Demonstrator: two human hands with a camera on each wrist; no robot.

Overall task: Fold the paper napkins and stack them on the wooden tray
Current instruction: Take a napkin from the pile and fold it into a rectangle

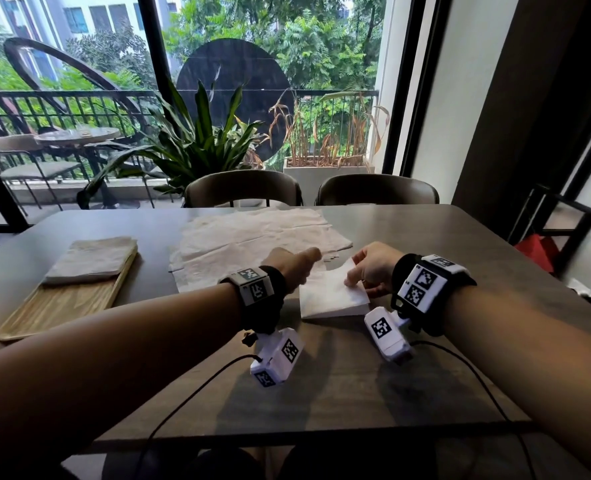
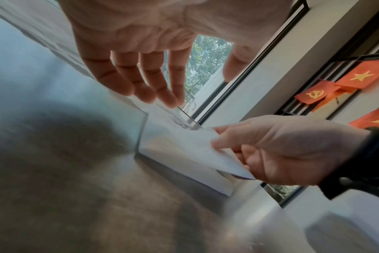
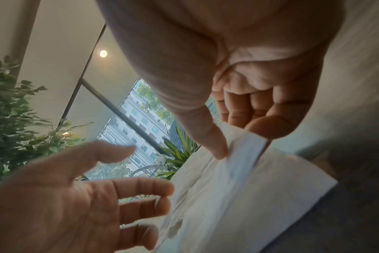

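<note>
At the centre of the frame, the right hand (image 1: 373,268) pinches a lifted corner of a white napkin (image 1: 332,296) lying on the table (image 1: 356,375). The left hand (image 1: 295,266) hovers just beside it, fingers (image 2: 162,89) straight and holding nothing. At the left edge, folded napkins (image 1: 91,259) sit on the far end of the wooden tray (image 1: 62,306); unfolded sheets (image 1: 252,237) lie spread beyond the hands.

A white napkin (image 1: 332,292) lies partly folded on the surface, one corner lifted. Behind it, unfolded napkins (image 1: 252,240) lie spread flat. Left, a wooden tray (image 1: 58,303) carries a stack (image 1: 89,259) of folded napkins at its far end.
</note>
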